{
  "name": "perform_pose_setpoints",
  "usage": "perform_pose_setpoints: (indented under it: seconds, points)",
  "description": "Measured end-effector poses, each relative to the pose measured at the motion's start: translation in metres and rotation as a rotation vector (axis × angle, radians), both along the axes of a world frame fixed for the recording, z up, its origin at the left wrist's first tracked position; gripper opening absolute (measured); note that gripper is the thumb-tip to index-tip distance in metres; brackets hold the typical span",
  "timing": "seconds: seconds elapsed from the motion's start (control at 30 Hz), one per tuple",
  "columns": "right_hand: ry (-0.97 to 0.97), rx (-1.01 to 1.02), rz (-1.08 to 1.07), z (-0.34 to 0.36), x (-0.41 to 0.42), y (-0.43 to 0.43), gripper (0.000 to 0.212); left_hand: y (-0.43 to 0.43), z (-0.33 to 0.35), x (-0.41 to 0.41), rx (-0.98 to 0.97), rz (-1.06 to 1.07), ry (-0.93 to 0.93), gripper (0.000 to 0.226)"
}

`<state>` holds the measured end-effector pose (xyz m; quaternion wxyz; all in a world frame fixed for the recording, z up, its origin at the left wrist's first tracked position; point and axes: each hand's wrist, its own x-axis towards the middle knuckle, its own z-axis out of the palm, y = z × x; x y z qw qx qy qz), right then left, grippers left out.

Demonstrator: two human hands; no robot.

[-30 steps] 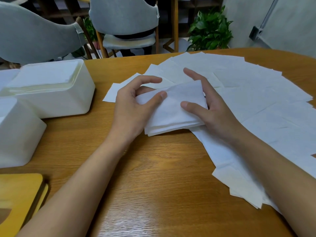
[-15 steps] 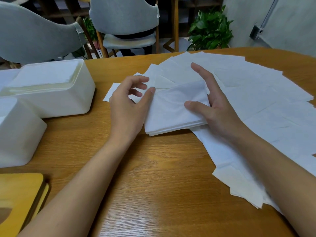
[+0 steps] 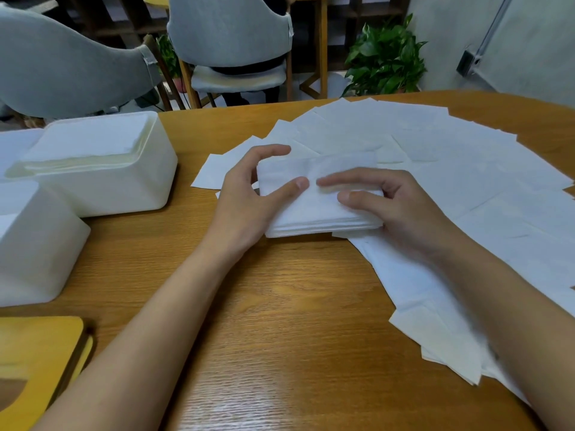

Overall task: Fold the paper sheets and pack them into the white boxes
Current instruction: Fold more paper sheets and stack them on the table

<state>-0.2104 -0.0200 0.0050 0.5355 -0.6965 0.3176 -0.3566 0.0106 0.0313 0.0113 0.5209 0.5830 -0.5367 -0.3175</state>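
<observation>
A thick stack of folded white paper sheets (image 3: 314, 209) lies on the wooden table (image 3: 280, 306) in front of me. My left hand (image 3: 249, 197) grips its left end, thumb on top and fingers curled behind the far edge. My right hand (image 3: 392, 206) holds the right end, forefinger and thumb stretched across the top sheet. Many unfolded sheets (image 3: 466, 169) fan out over the right half of the table. A white box (image 3: 102, 169) at the left holds a pile of folded sheets, and a second white box (image 3: 34, 244) stands nearer to me.
A yellow wooden lid (image 3: 34, 362) lies at the front left corner. Two grey chairs (image 3: 230, 42) and a green plant (image 3: 385, 57) stand beyond the table's far edge. Bare wood shows between my forearms.
The top sheet's far half has been folded down onto the stack. Both hands have closed in from spread fingers to hold the stack's two ends.
</observation>
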Motion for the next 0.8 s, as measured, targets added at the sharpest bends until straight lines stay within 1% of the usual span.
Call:
perform_pose_setpoints:
  seconds: [0.1,0.17,0.23,0.27,0.33,0.4,0.43,0.5,0.7,0.77,0.8]
  points:
    - [0.042,-0.035,-0.136,-0.001,-0.001,0.000,0.036,0.000,0.000,-0.003,-0.029,0.009,-0.002,0.045]
    - [0.049,-0.077,-0.227,0.001,-0.002,-0.002,0.037,-0.002,-0.005,0.001,-0.046,0.051,-0.074,0.047]
    - [0.056,-0.094,-0.299,0.000,-0.004,-0.005,0.038,-0.004,-0.010,0.006,-0.049,0.058,-0.162,0.041]
    - [0.052,-0.093,-0.327,-0.001,-0.004,-0.006,0.038,-0.005,-0.013,0.008,-0.048,0.043,-0.218,0.035]
    - [0.044,-0.097,-0.373,-0.003,-0.005,-0.008,0.038,-0.005,-0.019,0.011,-0.038,-0.013,-0.404,0.026]
    - [0.040,-0.112,-0.409,-0.003,-0.004,-0.009,0.039,-0.005,-0.024,0.011,-0.028,-0.088,-0.579,0.029]
    - [0.035,-0.116,-0.423,-0.004,-0.004,-0.009,0.039,-0.005,-0.026,0.012,-0.026,-0.109,-0.618,0.034]
    - [0.018,-0.116,-0.443,-0.005,-0.004,-0.010,0.038,-0.006,-0.027,0.014,-0.040,-0.115,-0.638,0.039]
    - [0.031,-0.111,-0.440,-0.007,-0.002,-0.010,0.040,-0.008,-0.031,0.017,-0.179,-0.099,-0.786,0.013]
    - [0.034,-0.109,-0.437,-0.007,-0.001,-0.010,0.040,-0.008,-0.031,0.017,-0.212,-0.085,-0.818,0.009]
    - [0.036,-0.106,-0.436,-0.007,-0.001,-0.010,0.040,-0.007,-0.029,0.017,-0.211,-0.091,-0.820,0.011]
